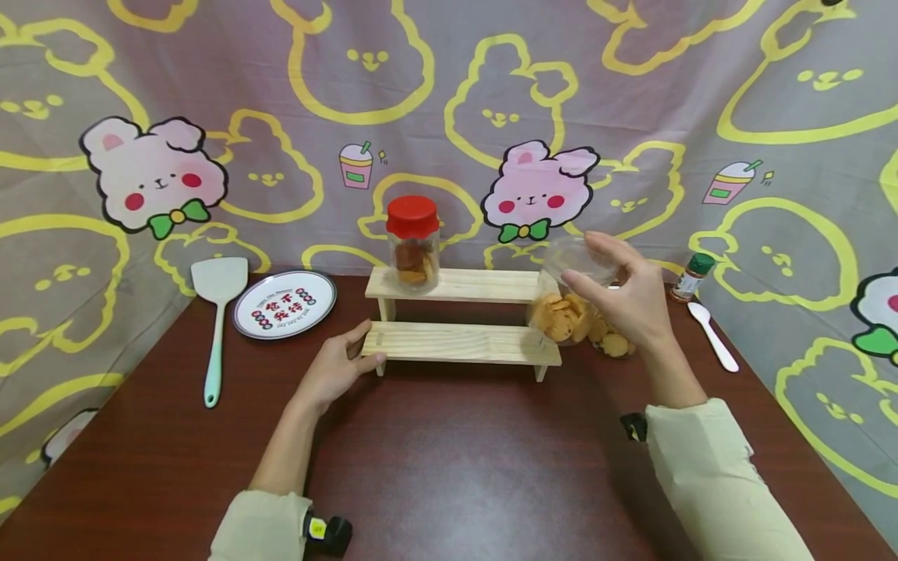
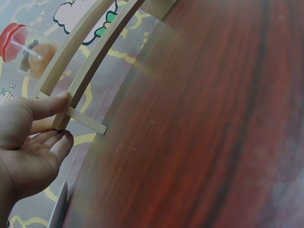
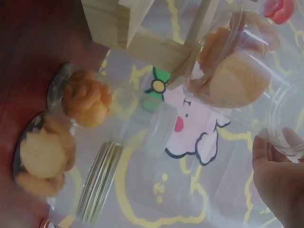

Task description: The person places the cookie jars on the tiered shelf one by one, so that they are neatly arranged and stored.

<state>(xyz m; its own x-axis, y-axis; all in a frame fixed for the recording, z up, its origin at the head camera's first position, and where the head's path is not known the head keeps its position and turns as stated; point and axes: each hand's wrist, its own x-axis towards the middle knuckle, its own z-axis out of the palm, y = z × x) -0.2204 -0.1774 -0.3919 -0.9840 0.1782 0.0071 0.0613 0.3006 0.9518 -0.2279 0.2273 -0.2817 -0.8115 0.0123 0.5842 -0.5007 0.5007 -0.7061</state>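
My left hand (image 1: pixel 337 366) grips the left end of the lower board of a two-step wooden rack (image 1: pixel 456 343); in the left wrist view the thumb lies over the board (image 2: pixel 90 76) and the fingers are beneath. With curled fingers and thumb, my right hand (image 1: pixel 634 304) holds a clear jar of cookies (image 1: pixel 559 318) by its top. That jar overlaps the rack's right end in the head view, and the right wrist view shows large round cookies (image 3: pixel 240 78) inside it. A red-lidded jar (image 1: pixel 412 249) stands on the upper board's left part.
Two more clear jars of snacks (image 3: pixel 88 102) (image 3: pixel 42 154) stand right of the rack, partly hidden in the head view. A green-capped bottle (image 1: pixel 692 277) and white spoon (image 1: pixel 713 337) lie farther right. Left are a spatula (image 1: pixel 219 312) and oval plate (image 1: pixel 284 305). A patterned curtain hangs behind.
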